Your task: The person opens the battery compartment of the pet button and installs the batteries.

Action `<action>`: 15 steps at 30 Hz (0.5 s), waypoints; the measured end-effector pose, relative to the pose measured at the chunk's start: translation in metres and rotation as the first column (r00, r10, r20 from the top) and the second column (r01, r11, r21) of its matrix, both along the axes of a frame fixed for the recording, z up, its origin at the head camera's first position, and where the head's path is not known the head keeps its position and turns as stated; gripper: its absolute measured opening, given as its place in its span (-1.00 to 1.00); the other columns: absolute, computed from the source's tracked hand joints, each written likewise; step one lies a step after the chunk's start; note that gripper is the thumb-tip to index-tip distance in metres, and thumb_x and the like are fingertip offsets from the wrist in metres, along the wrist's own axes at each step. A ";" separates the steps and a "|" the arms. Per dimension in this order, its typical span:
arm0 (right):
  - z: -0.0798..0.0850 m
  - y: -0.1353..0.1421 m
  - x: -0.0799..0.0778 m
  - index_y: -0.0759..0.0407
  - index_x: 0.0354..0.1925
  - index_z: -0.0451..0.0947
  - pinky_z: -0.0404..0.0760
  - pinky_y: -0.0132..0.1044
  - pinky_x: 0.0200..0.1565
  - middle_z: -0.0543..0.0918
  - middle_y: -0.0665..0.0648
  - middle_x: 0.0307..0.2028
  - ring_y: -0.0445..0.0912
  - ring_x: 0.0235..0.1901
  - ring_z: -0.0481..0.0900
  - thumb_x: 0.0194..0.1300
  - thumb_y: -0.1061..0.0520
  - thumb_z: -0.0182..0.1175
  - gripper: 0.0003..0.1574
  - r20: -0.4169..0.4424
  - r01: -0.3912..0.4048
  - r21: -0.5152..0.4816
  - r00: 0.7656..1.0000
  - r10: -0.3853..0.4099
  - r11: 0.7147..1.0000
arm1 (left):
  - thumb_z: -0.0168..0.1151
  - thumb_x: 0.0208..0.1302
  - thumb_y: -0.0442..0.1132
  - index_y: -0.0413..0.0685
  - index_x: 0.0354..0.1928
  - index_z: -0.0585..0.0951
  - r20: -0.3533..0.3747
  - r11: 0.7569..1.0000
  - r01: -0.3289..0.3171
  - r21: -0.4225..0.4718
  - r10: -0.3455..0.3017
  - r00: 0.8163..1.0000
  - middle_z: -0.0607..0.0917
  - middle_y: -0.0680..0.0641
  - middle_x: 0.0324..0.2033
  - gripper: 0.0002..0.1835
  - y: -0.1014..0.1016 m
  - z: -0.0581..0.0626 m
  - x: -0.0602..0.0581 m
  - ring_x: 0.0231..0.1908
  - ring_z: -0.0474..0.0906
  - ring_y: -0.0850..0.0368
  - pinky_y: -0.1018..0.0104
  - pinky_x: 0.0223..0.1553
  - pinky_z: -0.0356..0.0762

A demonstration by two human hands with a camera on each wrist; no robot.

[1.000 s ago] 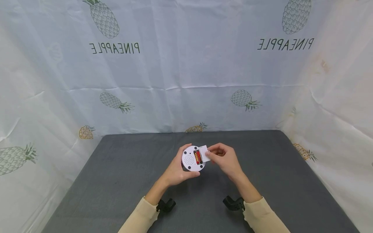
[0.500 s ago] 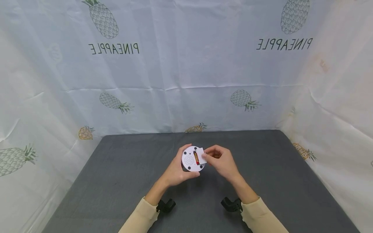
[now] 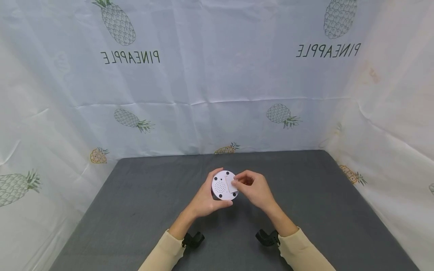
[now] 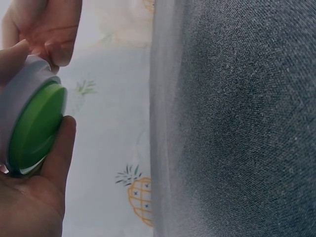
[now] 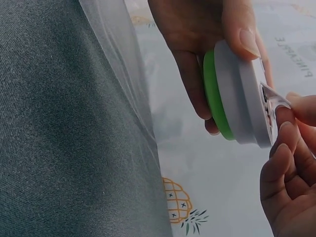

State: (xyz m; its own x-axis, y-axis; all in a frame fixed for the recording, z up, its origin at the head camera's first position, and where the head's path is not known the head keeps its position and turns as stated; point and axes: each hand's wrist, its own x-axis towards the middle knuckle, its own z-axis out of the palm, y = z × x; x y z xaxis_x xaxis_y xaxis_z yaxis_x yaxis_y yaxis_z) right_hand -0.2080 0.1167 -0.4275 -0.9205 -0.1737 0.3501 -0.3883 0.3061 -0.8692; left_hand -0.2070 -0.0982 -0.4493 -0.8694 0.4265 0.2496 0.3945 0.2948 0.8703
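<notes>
A round white device [image 3: 219,186] with speaker holes and dark rubber feet is held up above the table, its underside facing the head camera. My left hand [image 3: 204,199] grips it by the rim, thumb at the lower edge. In the left wrist view its other side is a green dome [image 4: 40,126]. My right hand [image 3: 255,190] pinches a white battery cover [image 3: 231,184] lying over the battery compartment. In the right wrist view the cover [image 5: 277,98] stands slightly tilted at its outer edge, with a narrow gap under it; the batteries are mostly hidden.
A dark grey table [image 3: 152,195] lies beneath both hands. White cloth [image 3: 217,75] printed with pineapples hangs behind it and at both sides. Black camera mounts [image 3: 193,239] sit at both wrists.
My right hand has moved left with the battery cover, which has gone from beside the compartment to over it, hiding the batteries from the head view. My left hand holds the device nearly still.
</notes>
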 end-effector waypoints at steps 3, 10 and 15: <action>0.001 -0.002 0.001 0.14 -0.20 0.73 0.54 -0.29 -0.42 0.69 0.02 -0.38 -0.09 -0.48 0.54 0.26 0.17 0.45 -0.87 -0.001 0.016 0.012 1.000 -0.016 1.000 | 0.60 0.06 -0.14 0.16 0.56 0.06 0.001 1.000 -0.001 -0.003 0.001 1.000 0.44 0.02 0.22 0.12 0.000 -0.001 0.000 0.04 0.49 0.13 0.21 -0.02 0.52; 0.001 -0.006 0.004 0.15 -0.21 0.75 0.55 -0.30 -0.40 0.69 0.01 -0.38 -0.10 -0.46 0.56 0.27 0.19 0.43 -0.90 -0.008 0.073 0.032 0.997 -0.072 0.997 | 0.59 0.06 -0.15 0.04 0.58 0.05 -0.003 1.000 -0.007 -0.009 0.007 1.000 0.44 0.00 0.22 0.14 0.001 -0.001 0.001 0.06 0.48 0.12 0.18 0.00 0.49; -0.001 -0.005 0.003 0.13 -0.21 0.76 0.54 -0.31 -0.39 0.69 -0.02 -0.37 -0.13 -0.46 0.54 0.26 0.18 0.44 -0.89 -0.039 0.093 0.047 0.995 -0.091 0.995 | 0.59 0.06 -0.14 0.06 0.58 0.05 -0.015 1.000 -0.012 -0.011 0.012 1.000 0.44 0.00 0.22 0.13 0.002 -0.001 0.001 0.06 0.48 0.12 0.15 0.01 0.48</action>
